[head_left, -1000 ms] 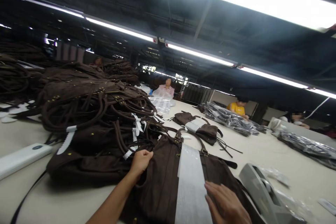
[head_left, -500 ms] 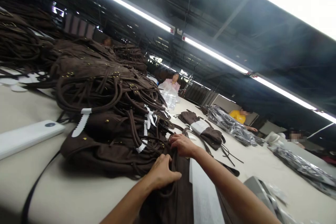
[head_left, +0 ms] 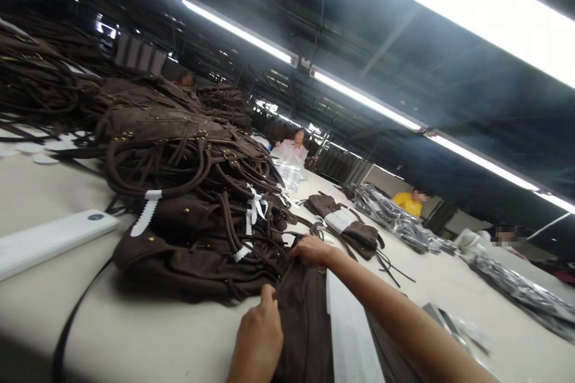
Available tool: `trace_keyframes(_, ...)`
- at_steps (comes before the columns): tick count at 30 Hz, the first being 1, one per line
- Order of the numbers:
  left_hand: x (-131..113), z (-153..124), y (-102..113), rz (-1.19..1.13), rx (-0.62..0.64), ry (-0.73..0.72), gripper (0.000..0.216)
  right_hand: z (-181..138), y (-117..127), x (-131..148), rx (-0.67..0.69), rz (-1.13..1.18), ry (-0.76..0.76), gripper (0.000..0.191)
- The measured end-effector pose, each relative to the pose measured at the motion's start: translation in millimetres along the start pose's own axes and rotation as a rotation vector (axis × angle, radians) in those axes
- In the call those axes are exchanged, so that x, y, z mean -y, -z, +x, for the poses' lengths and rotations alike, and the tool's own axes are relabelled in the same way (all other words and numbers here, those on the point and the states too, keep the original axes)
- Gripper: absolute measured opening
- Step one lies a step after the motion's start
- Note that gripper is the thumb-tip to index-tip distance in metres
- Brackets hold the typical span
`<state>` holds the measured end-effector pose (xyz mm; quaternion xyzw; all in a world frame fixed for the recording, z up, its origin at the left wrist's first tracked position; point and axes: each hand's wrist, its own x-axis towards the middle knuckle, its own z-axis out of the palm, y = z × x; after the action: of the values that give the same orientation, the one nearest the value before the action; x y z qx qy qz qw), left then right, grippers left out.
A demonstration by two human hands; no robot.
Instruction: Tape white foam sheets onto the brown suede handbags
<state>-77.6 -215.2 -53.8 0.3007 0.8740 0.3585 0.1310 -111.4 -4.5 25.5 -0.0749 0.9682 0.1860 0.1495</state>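
L hand [head_left: 258,335]: closed, side edge of dk-brn handbag [head_left: 303,323] grasped | R hand [head_left: 312,251]: upper corner of same gripped | handbag: laid on wht table [head_left: 179,341], just R of bag pile [head_left: 166,125]; crossed by wht paper band [head_left: 353,326] | wht bar [head_left: 54,239]: rnd dk logo, can't be read

Heaped bags [head_left: 197,212] on the table [head_left: 179,335], left of the nearest bag [head_left: 308,317].

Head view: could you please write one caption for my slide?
Left grip and right grip hold the edge of a brown handbag bearing a white strip, beside piled handbags.
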Motion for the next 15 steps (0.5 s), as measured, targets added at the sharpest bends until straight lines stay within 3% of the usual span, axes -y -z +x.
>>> trace_keyframes(3,12.0,1.6,-0.3,-0.111,0.024,-0.015,0.036,1.7,-3.6,4.6,-0.020,0.032,0.000,0.041)
trace_keyframes(6,13.4,-5.2,-1.9,-0.041,0.013,-0.090,0.032,-5.0,-2.6,2.6,-0.035,0.062,0.001,0.039)
trace_keyframes(10,6.9,-19.4,-1.8,0.096,-0.034,-0.199,0.027,-20.2,-5.8,-2.0,-0.127,0.138,0.078,0.040)
trace_keyframes(15,-9.2,-23.9,12.9,0.183,0.049,-0.164,0.035,-27.8,-17.8,-13.0,-0.186,0.231,0.125,0.043)
